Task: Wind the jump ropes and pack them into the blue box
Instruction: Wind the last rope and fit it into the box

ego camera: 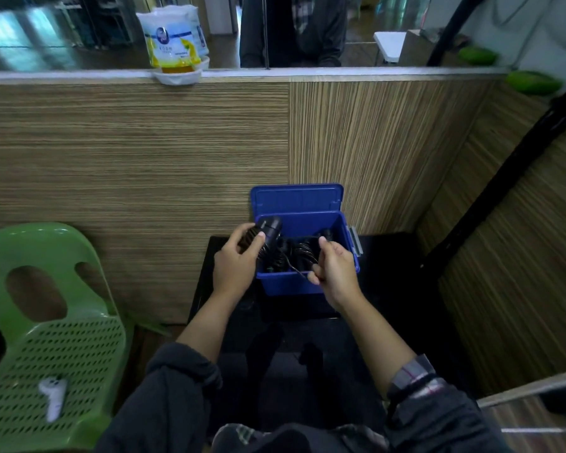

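Over the blue box (307,284), our left hand (234,268) grips a rope's rigid handle (268,228) while our right hand (335,269) pinches its light, springy cord (296,271), best held by the handle.

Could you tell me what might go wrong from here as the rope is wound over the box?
The right hand pinches only a thin stretch of cord, so it may slip and let the coils on the jump rope handle in the left hand loosen. Wound ropes already lie in the blue box, so the loose cord could snag on them. The box's raised lid could drop if bumped.
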The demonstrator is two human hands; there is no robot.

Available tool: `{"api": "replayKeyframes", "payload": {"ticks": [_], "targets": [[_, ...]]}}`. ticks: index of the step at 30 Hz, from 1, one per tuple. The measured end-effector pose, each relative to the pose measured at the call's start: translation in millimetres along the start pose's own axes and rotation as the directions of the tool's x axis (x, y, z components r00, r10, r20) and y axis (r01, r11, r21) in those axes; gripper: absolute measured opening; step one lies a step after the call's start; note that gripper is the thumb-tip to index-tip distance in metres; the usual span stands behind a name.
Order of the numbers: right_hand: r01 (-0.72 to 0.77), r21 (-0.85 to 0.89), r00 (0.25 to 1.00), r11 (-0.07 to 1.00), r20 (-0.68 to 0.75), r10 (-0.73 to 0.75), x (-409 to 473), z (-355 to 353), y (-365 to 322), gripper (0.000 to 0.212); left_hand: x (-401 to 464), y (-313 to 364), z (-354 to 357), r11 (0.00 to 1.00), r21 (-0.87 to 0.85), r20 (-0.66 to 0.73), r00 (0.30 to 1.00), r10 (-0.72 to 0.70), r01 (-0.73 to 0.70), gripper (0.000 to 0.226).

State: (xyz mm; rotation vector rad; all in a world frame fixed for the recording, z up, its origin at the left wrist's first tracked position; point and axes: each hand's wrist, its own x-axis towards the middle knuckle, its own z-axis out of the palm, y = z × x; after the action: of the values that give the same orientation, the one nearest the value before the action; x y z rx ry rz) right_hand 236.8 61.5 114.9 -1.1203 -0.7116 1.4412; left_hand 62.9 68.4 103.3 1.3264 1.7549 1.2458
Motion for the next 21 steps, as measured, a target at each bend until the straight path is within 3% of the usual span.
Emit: {"api": "replayKeyframes", "payload": {"ticks": [2, 6, 9, 13, 15, 17, 18, 21], "targets": [[-0.098, -0.110, 0.995, 0.989, -0.044, 0.094, 5.4, -3.1, -9.9, 0.035, -5.9, -5.8, 2.1, 0.993, 0.114, 0.033, 0.999, 0.008, -0.012, 0.026], [-0.182, -0.099, 0.983, 0.978, -0.007, 0.182, 5.0, -7.5, -8.0, 0.031, -12.2, -7.1, 8.6, 0.964, 0.263, 0.051, 0.998, -0.040, 0.025, 0.035], [-0.124, -0.318, 0.992, 0.940, -0.061, 0.110, 0.4, -10.3, 7.0, 0.014, -12.4, -7.9, 14.1, 0.967, 0.234, 0.069, 0.991, -0.115, 0.096, 0.040], [-0.069, -0.532, 0.993, 0.844, -0.116, 0.008, 0.7, -19.8, 15.2, 0.039, -12.2, -8.1, 18.2, 0.986, 0.072, 0.053, 0.987, -0.153, 0.150, 0.038], [-0.016, -0.670, 0.996, 0.743, -0.073, -0.044, 0.3, -20.1, 14.7, 0.036, -12.1, -7.0, 17.9, 0.986, 0.016, 0.030, 0.986, -0.167, 0.166, 0.037], [0.069, -0.848, 0.997, 0.525, 0.035, -0.075, -4.0, -14.7, 12.8, 0.034, -11.4, -5.6, 16.2, 0.976, -0.084, 0.003, 0.979, -0.203, 0.203, 0.035], [0.099, -0.898, 0.995, 0.429, 0.086, -0.051, -7.4, -11.1, 12.9, 0.040, -10.8, -5.1, 14.7, 0.971, -0.118, -0.010, 0.977, -0.213, 0.210, 0.034], [0.159, -0.944, 0.984, 0.289, 0.174, 0.025, -11.6, -6.8, 18.7, 0.062, -9.1, -4.9, 11.8, 0.966, -0.156, -0.015, 0.978, -0.210, 0.205, 0.033]]}}
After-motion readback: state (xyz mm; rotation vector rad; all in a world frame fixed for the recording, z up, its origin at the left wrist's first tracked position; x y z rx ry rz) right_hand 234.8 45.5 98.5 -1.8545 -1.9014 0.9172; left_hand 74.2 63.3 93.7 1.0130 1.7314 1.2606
